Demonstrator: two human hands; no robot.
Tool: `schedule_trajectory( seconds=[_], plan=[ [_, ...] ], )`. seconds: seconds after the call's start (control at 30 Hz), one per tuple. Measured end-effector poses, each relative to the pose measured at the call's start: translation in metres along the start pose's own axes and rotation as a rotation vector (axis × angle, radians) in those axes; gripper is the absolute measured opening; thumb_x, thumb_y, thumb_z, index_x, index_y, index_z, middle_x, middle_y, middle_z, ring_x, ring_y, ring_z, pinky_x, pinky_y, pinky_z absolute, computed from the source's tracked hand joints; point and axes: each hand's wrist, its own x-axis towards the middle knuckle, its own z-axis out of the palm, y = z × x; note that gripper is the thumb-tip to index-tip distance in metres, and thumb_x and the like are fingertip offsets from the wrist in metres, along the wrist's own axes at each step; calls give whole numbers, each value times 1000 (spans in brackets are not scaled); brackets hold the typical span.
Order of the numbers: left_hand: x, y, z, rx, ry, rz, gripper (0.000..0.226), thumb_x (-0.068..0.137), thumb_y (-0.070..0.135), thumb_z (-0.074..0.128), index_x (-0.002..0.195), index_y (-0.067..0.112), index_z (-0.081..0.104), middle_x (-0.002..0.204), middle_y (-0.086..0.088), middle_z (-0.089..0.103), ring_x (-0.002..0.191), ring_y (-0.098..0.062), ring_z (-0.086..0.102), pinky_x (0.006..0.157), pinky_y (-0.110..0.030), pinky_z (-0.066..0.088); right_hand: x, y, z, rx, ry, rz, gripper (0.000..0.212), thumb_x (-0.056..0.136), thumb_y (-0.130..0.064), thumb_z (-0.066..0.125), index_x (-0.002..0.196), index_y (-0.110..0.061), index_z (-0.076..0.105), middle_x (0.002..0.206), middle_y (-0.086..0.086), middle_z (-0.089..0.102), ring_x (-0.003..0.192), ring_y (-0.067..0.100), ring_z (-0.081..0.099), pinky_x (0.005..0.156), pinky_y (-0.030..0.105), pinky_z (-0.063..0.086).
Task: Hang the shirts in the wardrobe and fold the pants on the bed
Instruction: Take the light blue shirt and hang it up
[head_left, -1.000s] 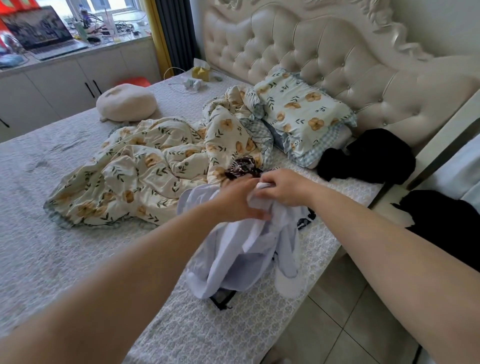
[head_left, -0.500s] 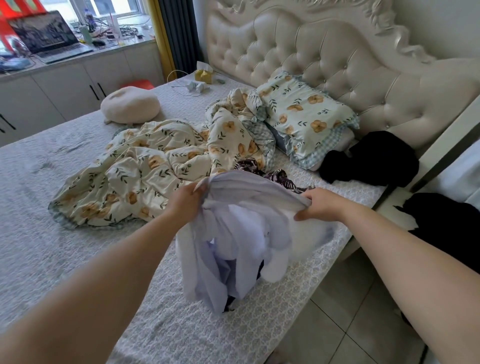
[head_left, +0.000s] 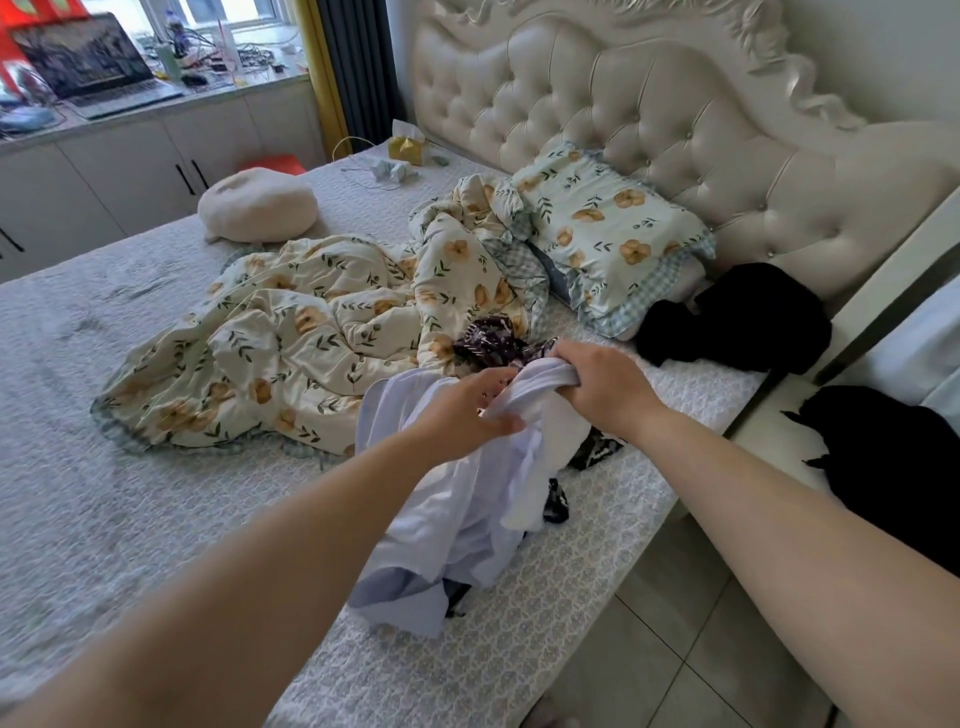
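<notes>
A pale lilac-white shirt (head_left: 457, 519) lies bunched near the bed's (head_left: 130, 493) right edge. My right hand (head_left: 597, 384) grips a gathered fold of it at the top. Just left of that fold, my left hand (head_left: 467, 410) touches the shirt with fingers spread and the thumb under the fabric. A dark patterned garment (head_left: 493, 343) shows behind the hands, and more dark patterned cloth (head_left: 595, 449) pokes out from under the shirt. A black garment (head_left: 737, 319) lies by the pillow, and another black garment (head_left: 893, 462) lies off the bed at the right.
A floral quilt (head_left: 291, 338) is crumpled across the middle of the bed, with a floral pillow (head_left: 602, 234) against the tufted headboard (head_left: 649, 114). A round cream cushion (head_left: 257, 205) sits at the far side. Cabinets with a laptop (head_left: 93, 67) line the back wall. Tiled floor (head_left: 675, 649) lies right.
The hands held the shirt spread apart between them and have come back together. The right hand now bunches the fabric, and the shirt has dropped lower onto the bed.
</notes>
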Motion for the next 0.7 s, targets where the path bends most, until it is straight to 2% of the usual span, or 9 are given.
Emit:
schedule_trajectory(
  seconds=[0.07,0.13,0.23,0.33,0.4,0.5,0.57,0.63,0.7],
  plan=[
    [-1,-6,4,302,-28,-40,23,90,32,59,108,17,59,99,-5,64,87,-22,57,70,-29,42,-2,-2,0,48,87,8,8,89,-13,54,96,-8,54,81,10,60,71,28,54,57,30,31],
    [-9,-24,9,456,-110,-166,20,95,33,47,90,15,56,89,-7,62,78,-24,55,61,-29,39,-2,7,-3,122,181,118,10,91,-13,51,99,-7,52,78,6,56,65,23,52,53,28,31],
    [-25,-57,15,263,-209,-351,29,96,37,48,82,13,59,78,-6,58,70,-23,54,61,-29,41,-5,34,-4,51,151,399,13,92,-12,46,104,-7,48,82,4,50,66,22,46,55,29,30],
    [-35,-75,22,34,-144,-420,36,96,41,49,65,23,51,64,0,48,59,-16,44,53,-25,32,-18,59,13,-182,-158,588,18,90,-12,45,108,-9,45,98,10,56,79,27,45,64,33,34],
    [-39,-73,28,-96,-74,-438,33,96,43,47,68,27,53,62,3,48,54,-12,42,49,-21,31,-28,61,35,-209,-327,586,23,88,-17,54,108,-11,45,111,13,57,89,29,50,71,34,42],
    [-42,-67,38,-270,-40,-388,20,93,39,55,77,27,59,66,2,50,55,-11,43,51,-22,33,-33,39,70,-32,-487,395,65,77,-34,73,133,-22,41,134,3,48,121,24,45,98,38,41],
    [-44,-62,44,-306,-92,-343,11,89,33,63,85,25,58,73,3,55,65,-12,50,59,-24,40,-30,16,92,115,-559,273,79,73,-41,75,141,-31,36,138,-2,46,127,21,40,103,40,37],
    [-49,-60,49,-310,-89,-320,19,86,26,68,97,21,54,82,2,58,75,-15,55,69,-32,47,-25,-5,110,271,-561,247,53,78,-38,73,127,-32,54,119,-4,60,112,16,51,92,31,43],
    [-53,-67,50,-353,-26,-328,32,84,19,70,105,18,46,89,-4,58,78,-17,55,73,-37,49,-21,-16,119,381,-553,263,2,83,-28,69,82,-28,68,73,-7,61,74,9,54,64,18,41]
  ],
)
